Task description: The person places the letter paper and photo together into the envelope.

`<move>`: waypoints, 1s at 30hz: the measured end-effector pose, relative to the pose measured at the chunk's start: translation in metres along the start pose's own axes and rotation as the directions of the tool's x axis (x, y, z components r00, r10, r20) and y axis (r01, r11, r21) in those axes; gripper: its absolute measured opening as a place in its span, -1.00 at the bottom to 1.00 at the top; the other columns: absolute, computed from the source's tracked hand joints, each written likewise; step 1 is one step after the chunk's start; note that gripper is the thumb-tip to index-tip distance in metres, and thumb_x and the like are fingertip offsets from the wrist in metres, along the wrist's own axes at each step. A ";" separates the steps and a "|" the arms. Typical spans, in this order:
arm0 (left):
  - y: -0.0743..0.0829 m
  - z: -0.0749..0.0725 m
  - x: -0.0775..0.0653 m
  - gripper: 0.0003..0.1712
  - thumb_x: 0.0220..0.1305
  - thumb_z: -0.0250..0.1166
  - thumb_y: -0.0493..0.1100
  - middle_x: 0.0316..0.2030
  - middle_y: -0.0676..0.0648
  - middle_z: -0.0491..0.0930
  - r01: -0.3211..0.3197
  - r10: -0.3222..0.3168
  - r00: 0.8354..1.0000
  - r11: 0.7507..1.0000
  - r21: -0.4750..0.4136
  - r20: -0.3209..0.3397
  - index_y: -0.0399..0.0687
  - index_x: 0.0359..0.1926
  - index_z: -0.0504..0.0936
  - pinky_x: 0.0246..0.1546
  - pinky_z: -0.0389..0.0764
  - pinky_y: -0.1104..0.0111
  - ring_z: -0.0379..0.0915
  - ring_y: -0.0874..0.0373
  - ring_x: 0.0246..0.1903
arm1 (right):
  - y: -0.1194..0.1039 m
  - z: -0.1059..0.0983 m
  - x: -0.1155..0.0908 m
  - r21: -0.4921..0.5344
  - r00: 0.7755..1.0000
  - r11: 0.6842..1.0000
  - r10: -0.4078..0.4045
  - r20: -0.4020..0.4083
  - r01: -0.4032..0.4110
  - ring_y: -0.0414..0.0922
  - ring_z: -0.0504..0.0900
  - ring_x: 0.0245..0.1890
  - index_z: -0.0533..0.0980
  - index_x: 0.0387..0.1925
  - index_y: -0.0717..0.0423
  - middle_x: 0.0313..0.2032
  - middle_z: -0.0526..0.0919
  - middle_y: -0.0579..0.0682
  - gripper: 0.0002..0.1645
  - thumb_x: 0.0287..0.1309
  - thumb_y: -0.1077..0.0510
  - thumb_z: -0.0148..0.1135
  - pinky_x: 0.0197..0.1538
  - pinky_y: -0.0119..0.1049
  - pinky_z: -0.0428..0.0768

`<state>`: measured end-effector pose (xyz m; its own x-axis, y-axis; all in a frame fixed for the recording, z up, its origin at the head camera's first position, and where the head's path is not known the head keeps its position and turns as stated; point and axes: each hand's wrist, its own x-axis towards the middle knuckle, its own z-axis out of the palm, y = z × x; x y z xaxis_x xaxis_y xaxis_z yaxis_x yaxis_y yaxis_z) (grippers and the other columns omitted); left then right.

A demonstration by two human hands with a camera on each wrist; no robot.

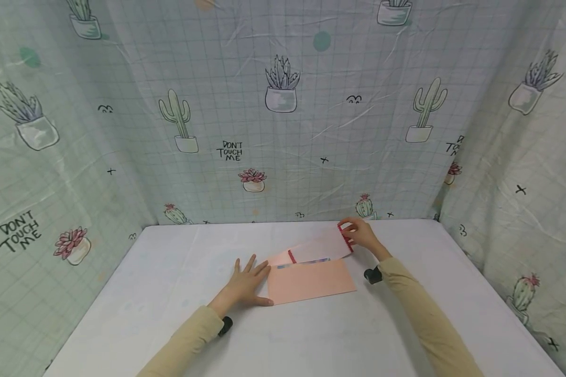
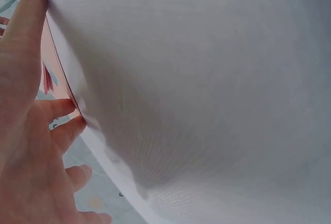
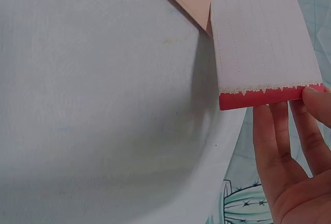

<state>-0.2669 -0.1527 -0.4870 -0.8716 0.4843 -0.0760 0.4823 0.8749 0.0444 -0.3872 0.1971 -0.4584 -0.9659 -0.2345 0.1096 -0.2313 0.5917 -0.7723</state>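
Note:
A peach envelope (image 1: 311, 283) lies on the white table, its long opening facing away from me. Fingers spread, my left hand (image 1: 245, 283) rests at the envelope's left edge. Thumb and fingertips touch that edge in the left wrist view. My right hand (image 1: 362, 235) pinches the red end strip (image 3: 258, 99) of a white lined sheet (image 3: 264, 38) between thumb and fingers. This sheet slants up beyond the opening, its lower part overlapped by the envelope front. A second red strip (image 1: 291, 256) crosses its left part. Blue printed material (image 1: 306, 263) shows along the opening.
The white table (image 1: 179, 277) ends at a curtain (image 1: 207, 94) printed with cacti, which hangs behind it and along both sides. A black wrist device (image 1: 372, 275) sits under the right forearm, another (image 1: 225, 325) under the left.

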 end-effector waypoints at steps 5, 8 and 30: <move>0.000 0.001 0.001 0.09 -0.15 0.15 0.48 0.35 -0.03 0.07 -0.001 0.001 1.000 1.000 0.017 -0.003 -0.04 0.32 0.13 0.15 -0.17 -0.31 -0.24 -0.21 0.36 | 0.000 0.005 0.000 -0.001 1.000 1.000 -0.007 -0.003 0.007 -0.13 0.62 -0.50 0.48 -0.09 0.11 -0.26 0.60 0.26 -0.72 0.12 0.20 0.13 -0.48 -0.27 0.62; 0.000 0.001 0.000 0.09 -0.15 0.15 0.48 0.35 -0.04 0.08 -0.006 0.006 1.000 1.000 0.028 -0.010 -0.03 0.32 0.13 0.14 -0.14 -0.32 -0.23 -0.22 0.35 | -0.002 0.008 0.000 0.010 1.000 1.000 -0.021 0.006 0.021 -0.09 0.63 -0.48 0.47 -0.08 0.15 -0.25 0.59 0.28 -0.72 0.13 0.22 0.12 -0.47 -0.23 0.62; 0.000 0.001 -0.001 0.01 -0.10 0.11 0.47 0.35 -0.08 0.06 -0.031 0.031 1.000 0.999 0.040 0.004 0.15 0.33 0.09 0.13 -0.11 -0.33 -0.25 -0.31 0.33 | -0.010 0.035 0.003 0.026 0.987 0.992 -0.126 0.100 0.124 -0.11 0.57 -0.52 0.42 0.00 0.22 -0.24 0.57 0.33 -0.64 0.12 0.33 0.07 -0.57 -0.31 0.57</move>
<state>-0.2658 -0.1537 -0.4882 -0.8559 0.5110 -0.0790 0.5121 0.8589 0.0065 -0.3839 0.1633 -0.4727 -0.9125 -0.3832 0.1433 -0.3466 0.5377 -0.7686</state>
